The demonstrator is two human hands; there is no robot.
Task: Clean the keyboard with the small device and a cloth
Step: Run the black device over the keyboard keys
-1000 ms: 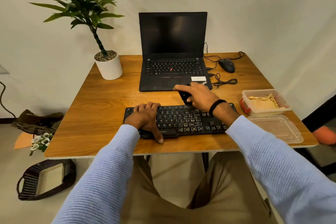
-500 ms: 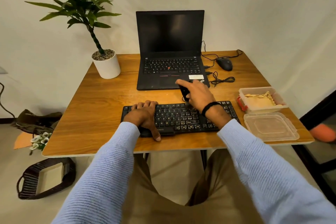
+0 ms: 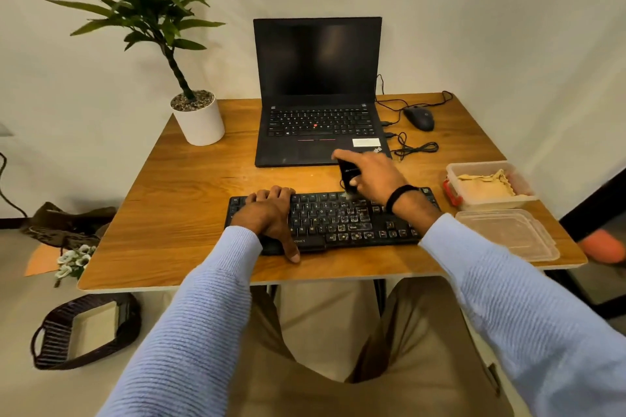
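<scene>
Wooden table (image 3: 189,200), one keyboard (image 3: 338,223), left hand (image 3: 267,217) gripping its left end, right hand (image 3: 376,176) clasping one small device (image 3: 349,174)

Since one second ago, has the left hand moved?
No. The left hand still holds the left end of the black keyboard, thumb over its near edge.

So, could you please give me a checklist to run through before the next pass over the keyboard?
1. Steady keyboard: ok, left hand holds its left end.
2. Grip on small device: ok, right hand holds it.
3. Device tip on keys: ok, at the top rows.
4. Reach to cloth: ok, in the open container right of the keyboard.
5. Device switched on: cannot tell.
</scene>
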